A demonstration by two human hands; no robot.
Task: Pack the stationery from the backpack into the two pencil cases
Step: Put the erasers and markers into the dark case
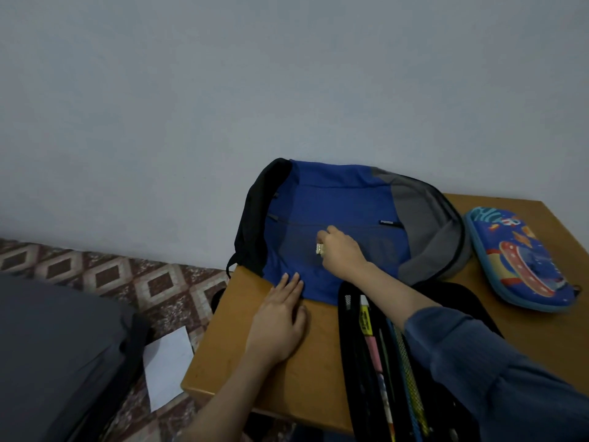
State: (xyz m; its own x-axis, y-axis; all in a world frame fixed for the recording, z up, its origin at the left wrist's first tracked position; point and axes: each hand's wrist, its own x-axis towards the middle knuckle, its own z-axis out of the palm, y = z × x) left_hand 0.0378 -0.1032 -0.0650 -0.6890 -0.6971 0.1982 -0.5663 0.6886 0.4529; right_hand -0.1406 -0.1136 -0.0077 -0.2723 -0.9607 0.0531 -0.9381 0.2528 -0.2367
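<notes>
A blue, grey and black backpack point(338, 205) lies flat on the wooden table point(302, 371), against the wall. My right hand point(342, 250) hovers over its front mesh pocket and pinches a small pale object point(319, 249). My left hand point(280, 317) lies flat, fingers straight, pressing the backpack's lower blue edge and the tabletop. An open black pencil case point(376, 362) lies under my right forearm, with several pens and pencils inside. A shut blue pencil case point(522, 260) with a cartoon space print rests at the table's right side.
The table's left edge drops to a patterned tile floor point(127, 282). A white sheet of paper point(165, 368) lies on the floor beside a dark grey bag or cushion point(60, 355). A plain wall stands behind the table.
</notes>
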